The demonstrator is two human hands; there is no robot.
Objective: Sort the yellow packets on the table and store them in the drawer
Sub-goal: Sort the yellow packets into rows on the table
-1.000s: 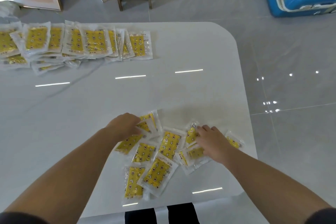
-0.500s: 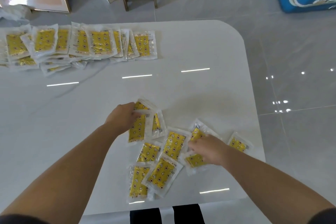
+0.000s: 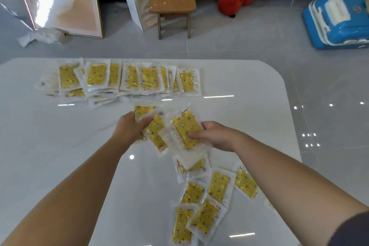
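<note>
both hands have lifted off the counter [image 3: 50, 146]: left hand [image 3: 129, 129] and right hand [image 3: 216, 136] each grip yellow packets [image 3: 171, 128], fingers closed on them.

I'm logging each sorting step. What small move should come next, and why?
Probably bring the packets in the right hand onto those in the left hand, squaring one stack. Both hands hold packets above the table, and loose packets wait below.

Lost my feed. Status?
Left hand, right hand both gripping yellow packets. Loose packets near edge, sorted row far side. No drawer visible.
</note>
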